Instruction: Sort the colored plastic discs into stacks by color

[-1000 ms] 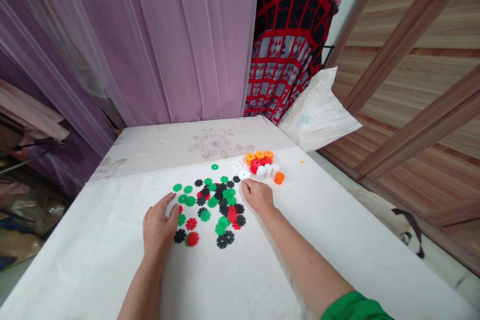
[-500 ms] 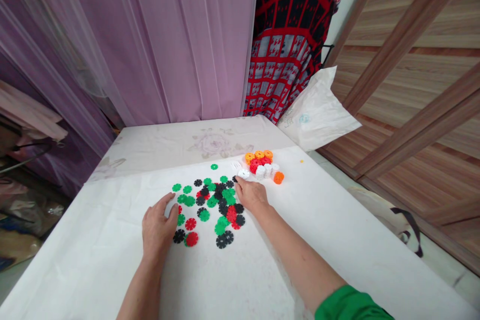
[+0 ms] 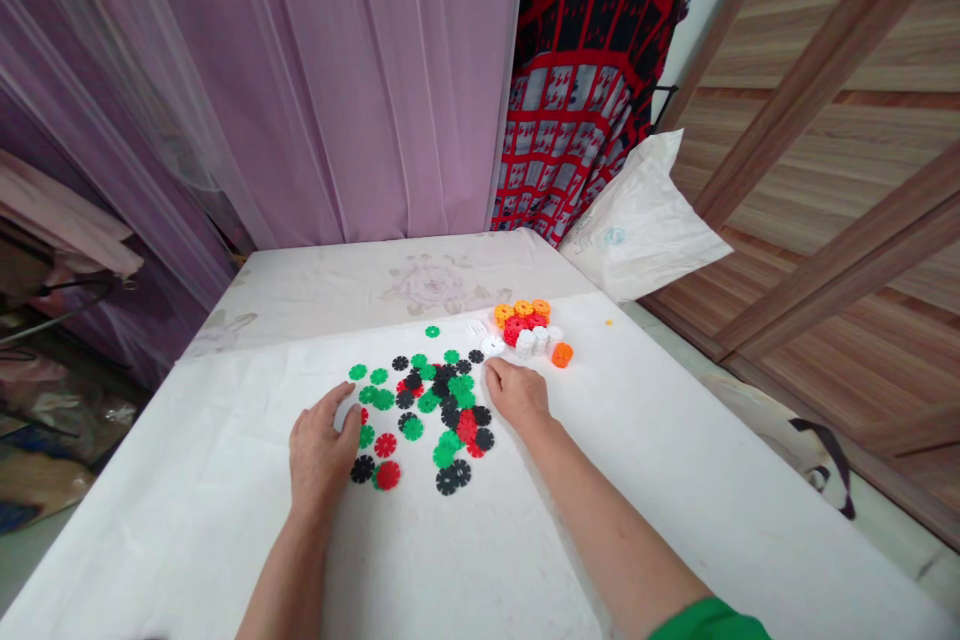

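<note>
Loose snowflake discs in green (image 3: 412, 429), black (image 3: 363, 468) and red (image 3: 385, 445) lie scattered and overlapping on the white table cover. At the left edge of this spread rests my left hand (image 3: 322, 445), thumb and fingers apart, close to green and red discs. My right hand (image 3: 519, 396) is on the right side of the spread with its fingers curled in; anything inside them is hidden. A black disc (image 3: 476, 357) lies just beyond its fingertips. Behind that hand stand stacks of white discs (image 3: 525, 344), red discs (image 3: 516, 329), yellow-orange discs (image 3: 523, 308) and orange discs (image 3: 562, 354).
A white plastic bag (image 3: 637, 230) hangs at the table's far right edge. The floral cover (image 3: 337, 290) shows along the back, with a purple curtain (image 3: 360, 100) behind it. A wooden wardrobe (image 3: 847, 180) stands to the right.
My right hand has drawn back slightly to the right, off the black disc, which now shows fully. The left hand keeps its place by the discs. The view has shifted a little.
</note>
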Demonstrator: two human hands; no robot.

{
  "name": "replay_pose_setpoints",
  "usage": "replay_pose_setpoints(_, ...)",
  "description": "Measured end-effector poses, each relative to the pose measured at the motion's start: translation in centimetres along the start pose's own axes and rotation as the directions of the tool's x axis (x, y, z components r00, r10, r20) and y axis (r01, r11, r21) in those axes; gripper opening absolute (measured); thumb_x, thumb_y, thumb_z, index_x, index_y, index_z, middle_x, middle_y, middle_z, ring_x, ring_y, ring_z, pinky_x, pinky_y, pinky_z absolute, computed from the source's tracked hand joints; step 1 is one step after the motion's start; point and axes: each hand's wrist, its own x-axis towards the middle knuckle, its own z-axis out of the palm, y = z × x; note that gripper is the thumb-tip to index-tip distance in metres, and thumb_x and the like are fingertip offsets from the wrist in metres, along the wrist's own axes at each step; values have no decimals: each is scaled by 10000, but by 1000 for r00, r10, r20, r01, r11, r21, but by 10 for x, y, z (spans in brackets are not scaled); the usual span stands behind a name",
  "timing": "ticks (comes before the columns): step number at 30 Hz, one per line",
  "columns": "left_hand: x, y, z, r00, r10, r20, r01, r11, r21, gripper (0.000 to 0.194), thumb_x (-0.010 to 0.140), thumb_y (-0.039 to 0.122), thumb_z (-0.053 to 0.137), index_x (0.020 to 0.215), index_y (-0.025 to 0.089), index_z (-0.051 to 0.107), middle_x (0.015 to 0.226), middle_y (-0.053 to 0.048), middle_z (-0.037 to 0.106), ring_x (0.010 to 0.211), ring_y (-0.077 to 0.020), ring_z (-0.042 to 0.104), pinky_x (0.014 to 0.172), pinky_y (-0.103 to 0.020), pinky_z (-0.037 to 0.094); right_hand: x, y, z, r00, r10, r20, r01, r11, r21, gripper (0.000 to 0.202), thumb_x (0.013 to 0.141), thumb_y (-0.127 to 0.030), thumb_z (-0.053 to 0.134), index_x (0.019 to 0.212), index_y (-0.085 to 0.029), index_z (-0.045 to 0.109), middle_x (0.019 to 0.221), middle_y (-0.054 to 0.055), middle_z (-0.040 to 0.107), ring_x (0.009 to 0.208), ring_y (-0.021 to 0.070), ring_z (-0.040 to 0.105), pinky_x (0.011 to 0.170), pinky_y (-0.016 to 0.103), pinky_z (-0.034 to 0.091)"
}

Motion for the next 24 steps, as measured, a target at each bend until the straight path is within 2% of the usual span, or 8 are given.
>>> replay_pose_setpoints(3,0,-1,1,1000,2,-6,-2,1000,4,447,877,404,442,1207,225,684,1206,-84,742,1123,-279,662,1081,-481,442,-2,7,-4,996,95,6,-94,995,-40,358,1020,-316,361,1102,-247,702,999,76,777,903,198,715,727,269,418)
replay_pose_setpoints(7,0,-1,1,1000,14,-7,-14,1000,8,443,880,400,438,1204,225,684,1217,-83,739,1140,-279,657,1084,-474,440,1,13,-7,987,162,6,-161,984,-70,348,1022,-301,350,1088,-223,682,988,101,772,904,208,724,729,278,430)
replay_pose_setpoints(16,1,-1,1,999,31,-19,-31,999,12,427,877,407,437,1174,238,693,1202,-76,746,1140,-279,661,1082,-466,445,2,7,-15,984,174,29,-172,983,-62,432,1015,-291,351,1387,-212,555,1045,137,763,974,238,728,801,312,482)
replay_pose_setpoints(24,0,0,1,1000,28,-6,-28,1000,1,424,876,393,453,1186,228,691,1235,-87,732,1172,-293,650,1114,-508,417,9,3,-9,988,157,6,-157,987,-48,421,1001,-290,366,1365,-191,554,1018,151,759,958,255,729,796,337,495)
